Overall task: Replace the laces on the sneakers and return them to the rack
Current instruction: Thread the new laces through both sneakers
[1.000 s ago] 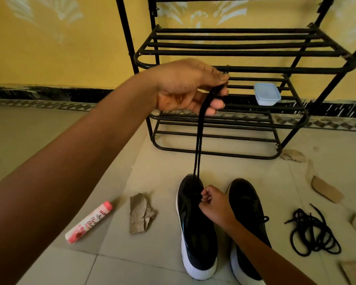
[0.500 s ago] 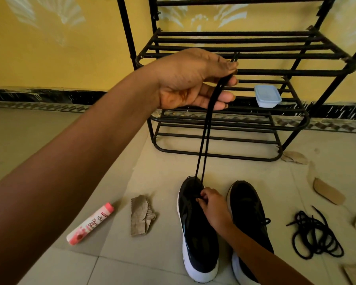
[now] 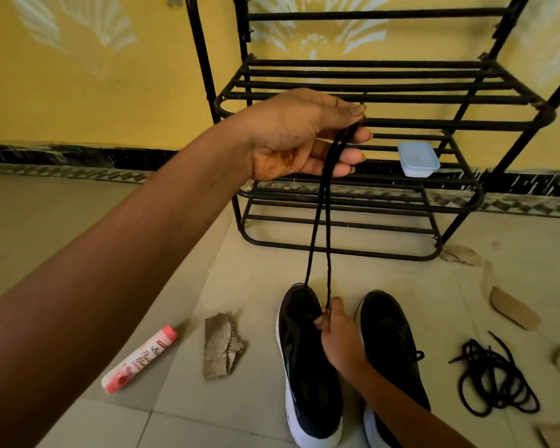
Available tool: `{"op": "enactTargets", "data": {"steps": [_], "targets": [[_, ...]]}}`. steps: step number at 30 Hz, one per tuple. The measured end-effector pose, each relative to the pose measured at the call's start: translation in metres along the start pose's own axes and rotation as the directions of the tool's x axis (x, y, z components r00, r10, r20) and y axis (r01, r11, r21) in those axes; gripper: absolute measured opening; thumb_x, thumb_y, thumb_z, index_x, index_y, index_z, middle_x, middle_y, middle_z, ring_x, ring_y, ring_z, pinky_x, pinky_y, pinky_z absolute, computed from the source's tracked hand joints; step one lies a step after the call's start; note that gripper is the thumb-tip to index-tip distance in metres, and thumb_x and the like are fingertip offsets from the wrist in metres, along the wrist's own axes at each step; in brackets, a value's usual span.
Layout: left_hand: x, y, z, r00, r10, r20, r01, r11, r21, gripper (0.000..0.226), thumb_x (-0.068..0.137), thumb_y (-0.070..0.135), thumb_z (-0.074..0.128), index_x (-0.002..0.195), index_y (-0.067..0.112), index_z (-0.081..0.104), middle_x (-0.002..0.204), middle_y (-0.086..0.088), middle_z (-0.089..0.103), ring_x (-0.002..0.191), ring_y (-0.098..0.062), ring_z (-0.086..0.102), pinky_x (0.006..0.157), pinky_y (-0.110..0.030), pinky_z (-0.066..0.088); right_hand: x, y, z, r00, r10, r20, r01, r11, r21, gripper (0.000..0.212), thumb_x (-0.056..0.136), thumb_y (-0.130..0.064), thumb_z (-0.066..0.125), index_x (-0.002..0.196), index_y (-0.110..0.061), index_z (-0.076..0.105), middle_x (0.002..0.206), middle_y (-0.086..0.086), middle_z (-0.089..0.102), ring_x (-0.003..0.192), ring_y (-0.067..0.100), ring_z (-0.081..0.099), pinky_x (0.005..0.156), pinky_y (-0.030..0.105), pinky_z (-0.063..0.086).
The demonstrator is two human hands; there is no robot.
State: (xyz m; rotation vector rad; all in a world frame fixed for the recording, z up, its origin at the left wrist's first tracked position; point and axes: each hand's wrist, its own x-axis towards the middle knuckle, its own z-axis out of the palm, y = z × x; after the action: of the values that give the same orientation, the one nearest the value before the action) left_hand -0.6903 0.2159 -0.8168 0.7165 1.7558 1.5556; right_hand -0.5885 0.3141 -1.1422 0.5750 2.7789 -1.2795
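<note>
A pale tiled floor [image 3: 401,276] is seen running back to a yellow wall [image 3: 94,101] patterned with white fan shapes and edged below by a dark skirting band.

Nearest, two black sneakers with white soles are stood side by side on the tiles, toes pointing away: the left sneaker [image 3: 307,376] and, just beside it, the right sneaker [image 3: 392,347], whose heel end is partly covered by a forearm. The right hand [image 3: 338,337] is rested over the gap between the shoes, its fingertips pinched shut on one strand of a thin black shoelace [image 3: 320,215] close to the toe end of the left sneaker. The other strand is seen entering that sneaker near its toe.

To the near right, a loose coil of black lace [image 3: 495,379] is laid on the floor, well apart from the shoes. To the left, a crumpled piece of brown cardboard [image 3: 220,347] is laid near the left sneaker, and farther left a pink and white tube [image 3: 139,358] is laid on its side. Other brown cardboard scraps [image 3: 514,308] are scattered at the right.

Higher and farther, the left hand [image 3: 304,137] is held raised, the two lace strands gripped between thumb and forefinger while the remaining fingers are curled loosely open below. Both strands are drawn fairly taut from that hand down to the shoe.

Beyond, a black metal shoe rack [image 3: 401,95] with slatted shelves is stood against the wall. A small translucent pale blue lidded plastic box [image 3: 417,158] is seen on a lower shelf.
</note>
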Motion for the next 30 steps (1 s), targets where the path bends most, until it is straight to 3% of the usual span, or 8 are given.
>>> {"op": "enactTargets", "data": {"steps": [6,10,12,16,22,25,27,30], "targets": [[0.002,0.003,-0.002,0.993,0.095,-0.068,-0.098,0.995,-0.033,0.009,0.095,0.017,0.05,0.091,0.012,0.056,0.072,0.002,0.068,0.054,-0.004,0.06,0.053,-0.02,0.053,-0.002,0.003,0.002,0.999,0.0,-0.04,0.003,0.997,0.078,0.004,0.1,-0.02,0.04,0.103,-0.021,0.039,0.079,-0.006,0.059,0.071,0.009,0.063,0.06,0.022,0.051],[0.004,0.007,0.001,0.985,0.128,-0.116,-0.128,0.992,0.007,0.008,0.094,0.016,0.051,0.091,0.012,0.058,0.075,0.0,0.071,0.06,-0.007,0.065,0.057,-0.021,0.055,0.005,-0.006,-0.009,0.998,-0.056,0.02,0.053,0.992,0.112,0.014,0.097,-0.022,0.05,0.106,-0.022,0.04,0.084,-0.006,0.06,0.076,0.011,0.064,0.06,0.013,0.047],[0.004,0.005,0.004,0.986,0.127,-0.107,-0.122,0.991,0.051,0.009,0.095,0.017,0.051,0.09,0.013,0.057,0.077,0.0,0.072,0.066,-0.009,0.068,0.062,-0.023,0.057,0.005,-0.01,-0.011,0.997,-0.063,0.05,0.054,0.986,0.158,0.033,0.091,-0.024,0.061,0.117,-0.021,0.041,0.096,-0.009,0.056,0.088,0.009,0.063,0.068,0.008,0.046],[0.001,-0.003,0.013,0.992,0.115,-0.054,-0.108,0.987,0.116,0.01,0.097,0.016,0.048,0.091,0.013,0.055,0.079,0.0,0.072,0.072,-0.012,0.07,0.071,-0.027,0.058,0.004,-0.013,-0.012,0.997,-0.051,0.051,0.04,0.98,0.194,0.058,0.08,-0.03,0.074,0.129,-0.018,0.046,0.117,-0.007,0.054,0.109,0.013,0.056,0.092,0.022,0.046],[-0.015,0.006,-0.002,0.958,0.212,-0.191,-0.188,0.972,0.14,0.01,0.097,0.018,0.047,0.096,0.013,0.056,0.074,0.004,0.066,0.058,-0.006,0.061,0.061,-0.022,0.054,-0.006,-0.011,-0.001,0.978,-0.099,0.183,0.113,0.991,-0.069,0.072,0.085,-0.038,0.067,0.143,-0.015,0.032,0.142,0.004,0.041,0.13,0.018,0.042,0.105,0.024,0.033],[-0.025,-0.023,-0.017,0.959,0.136,-0.247,-0.063,0.956,0.285,0.012,0.094,0.017,0.05,0.102,0.015,0.059,0.082,0.001,0.068,0.062,-0.006,0.064,0.061,-0.02,0.054,-0.008,-0.003,-0.001,0.979,-0.095,0.181,0.107,0.993,-0.055,0.068,0.088,-0.036,0.064,0.143,-0.014,0.031,0.144,0.005,0.039,0.131,0.018,0.04,0.105,0.021,0.03],[-0.029,-0.071,-0.023,0.972,-0.042,-0.231,0.136,0.903,0.408,0.011,0.091,0.013,0.055,0.098,0.017,0.062,0.095,-0.006,0.068,0.076,-0.012,0.067,0.071,-0.027,0.057,-0.011,0.003,-0.001,0.983,-0.066,0.174,0.07,0.997,-0.019,0.067,0.087,-0.034,0.065,0.142,-0.014,0.034,0.143,0.006,0.038,0.131,0.019,0.041,0.103,0.021,0.031],[-0.033,-0.169,-0.028,0.92,-0.336,-0.201,0.391,0.772,0.501,0.011,0.088,0.012,0.062,0.095,0.006,0.067,0.1,-0.015,0.07,0.087,-0.026,0.068,0.082,-0.034,0.053,-0.016,0.009,0.001,0.988,-0.023,0.153,0.006,0.994,0.111,0.062,0.086,-0.031,0.067,0.139,-0.014,0.039,0.141,0.005,0.04,0.13,0.02,0.042,0.1,0.016,0.031]]}}
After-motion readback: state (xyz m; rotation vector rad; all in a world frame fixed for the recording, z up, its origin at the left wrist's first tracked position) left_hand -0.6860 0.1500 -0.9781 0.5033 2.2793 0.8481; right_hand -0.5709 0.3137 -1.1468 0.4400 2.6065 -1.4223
